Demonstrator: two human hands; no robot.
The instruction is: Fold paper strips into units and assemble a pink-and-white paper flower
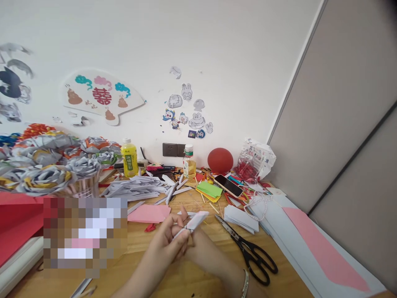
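Observation:
Above the wooden table, my left hand (174,236) pinches a folded white paper strip (197,220) between thumb and fingers. A thin dark line, perhaps thread or wire, crosses the strip near my thumb. My right hand (198,245), with a bracelet on its wrist, is crossed close against the left and closed at the same strip; its fingertips are partly hidden. To the right lie black-handled scissors (248,250), their blades slightly apart. A pink paper stack (149,213) is just beyond my left hand, with a small red scrap (150,227) beside it.
Folded white strips (136,187) are heaped behind the hands. Paper flowers (46,161) crowd the left. Further back are a yellow drink bottle (129,159), a clear bottle (189,163), a red balloon (220,160) and a phone (228,185). White paper slips (241,219) lie near the scissors.

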